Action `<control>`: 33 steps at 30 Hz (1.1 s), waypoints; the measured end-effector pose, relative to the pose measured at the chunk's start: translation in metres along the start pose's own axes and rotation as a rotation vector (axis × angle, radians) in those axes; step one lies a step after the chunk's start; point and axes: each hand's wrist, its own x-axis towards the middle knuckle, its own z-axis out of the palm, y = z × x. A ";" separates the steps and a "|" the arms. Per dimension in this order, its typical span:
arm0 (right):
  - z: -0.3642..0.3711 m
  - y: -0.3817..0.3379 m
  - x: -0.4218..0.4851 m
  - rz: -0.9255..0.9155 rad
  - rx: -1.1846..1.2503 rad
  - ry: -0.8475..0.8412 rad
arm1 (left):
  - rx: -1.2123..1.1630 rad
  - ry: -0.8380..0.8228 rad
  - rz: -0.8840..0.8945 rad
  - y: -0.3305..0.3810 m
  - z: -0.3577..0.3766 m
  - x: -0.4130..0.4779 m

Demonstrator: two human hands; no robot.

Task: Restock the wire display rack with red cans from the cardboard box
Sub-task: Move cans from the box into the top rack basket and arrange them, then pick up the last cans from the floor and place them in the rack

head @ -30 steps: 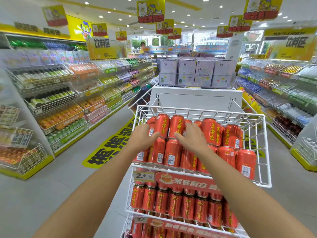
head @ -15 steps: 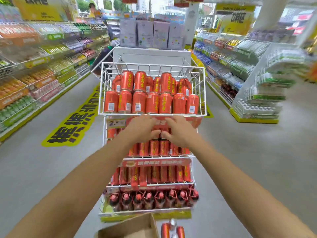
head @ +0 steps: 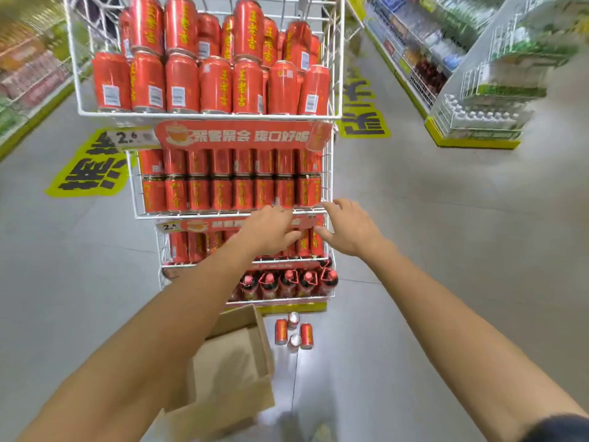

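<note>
Directly beyond both hands stands the wire display rack (head: 191,115), a white four-tiered frame seen from above and in front. Left hand (head: 271,229): palm down, fingers loosely extended, holding nothing, poised before the label strip (head: 191,225) of the third tier. Right hand (head: 347,228): just beside the left, fingers spread, thumb turned toward the left hand, likewise empty. Its forefinger lies at the right front corner of the second tier; contact with the wire cannot be resolved.

Above the hands, red cans (head: 216,86) fill the top basket in two stacked layers. More cans fill the tier directly over the fingertips, under a red banner (head: 242,135) and a price tag (head: 130,138) reading 2.6. Behind the left hand, further cans stand on the third tier. Below both wrists, dark bottles (head: 288,283) with red caps line the bottom tier.

Beneath the left forearm the cardboard box (head: 236,355) lies open on the grey floor (head: 414,218), its interior partly hidden by the arm. Between the forearms, just beside the box, four loose cans (head: 281,331) sit on the floor, two showing red sides and two showing silver ends.
</note>
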 end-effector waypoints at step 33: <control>0.754 0.166 0.044 0.254 0.129 -0.542 | -0.328 -0.411 -0.483 -0.076 0.733 0.157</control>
